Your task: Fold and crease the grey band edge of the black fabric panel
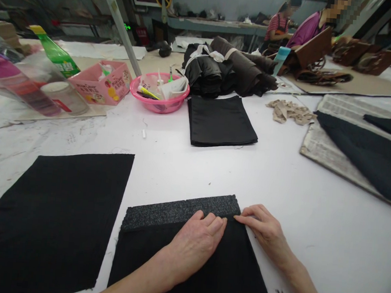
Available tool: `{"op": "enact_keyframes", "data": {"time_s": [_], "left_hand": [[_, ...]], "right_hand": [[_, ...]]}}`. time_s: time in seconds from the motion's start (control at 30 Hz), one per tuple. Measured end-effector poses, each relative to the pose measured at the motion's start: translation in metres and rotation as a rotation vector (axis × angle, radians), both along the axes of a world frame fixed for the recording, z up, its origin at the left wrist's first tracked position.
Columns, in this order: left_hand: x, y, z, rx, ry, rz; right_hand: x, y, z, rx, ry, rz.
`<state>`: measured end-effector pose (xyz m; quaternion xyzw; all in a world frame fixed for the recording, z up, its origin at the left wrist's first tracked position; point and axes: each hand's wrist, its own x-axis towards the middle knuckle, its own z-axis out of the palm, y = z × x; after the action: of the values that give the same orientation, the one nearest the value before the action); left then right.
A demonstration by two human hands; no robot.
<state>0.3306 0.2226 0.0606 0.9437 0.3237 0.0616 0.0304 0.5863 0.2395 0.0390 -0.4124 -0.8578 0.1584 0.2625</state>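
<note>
In front of me lies a black fabric panel (186, 267) with a speckled dark grey strip (180, 212) along its far edge. My left hand (196, 241) rests on the panel, its fingers curled and pressed together at the strip's near edge, towards the right end. At the right edge of the panel, just beside the strip's end, my right hand (263, 226) is closed, thumb and forefinger pinching the cloth. The fingertips of both hands are close together but apart. What lies beneath my left fingers is hidden.
A second black panel (54, 216) lies to the left. Further back are a stack of black cloth pieces (221, 121), a pink basin (161, 104) and dark fabric rolls (236, 61). On the right, black pieces lie on a grey board (337, 148). Two people sit behind.
</note>
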Motion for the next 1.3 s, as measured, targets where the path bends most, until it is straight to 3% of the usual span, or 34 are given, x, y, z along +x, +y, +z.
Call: {"op": "enact_keyframes", "data": {"time_s": [0.27,0.5,0.6,0.83,1.3], "left_hand": [[0.009,0.003,0.002,-0.023,-0.002,0.003],[0.011,0.002,0.000,0.000,0.019,0.023],[0.010,0.001,0.000,-0.003,0.015,0.027],[0.012,0.002,0.004,0.012,0.006,0.020],[0.017,0.003,0.007,-0.022,0.044,0.010]], "right_hand": [[0.000,-0.003,0.000,-0.031,-0.017,0.014],[0.015,0.000,0.011,-0.182,0.090,-0.161],[0.015,-0.003,0.015,-0.143,0.117,-0.179],[0.002,-0.005,0.009,-0.020,0.007,-0.074],[0.007,-0.006,0.002,0.033,-0.045,-0.058]]}}
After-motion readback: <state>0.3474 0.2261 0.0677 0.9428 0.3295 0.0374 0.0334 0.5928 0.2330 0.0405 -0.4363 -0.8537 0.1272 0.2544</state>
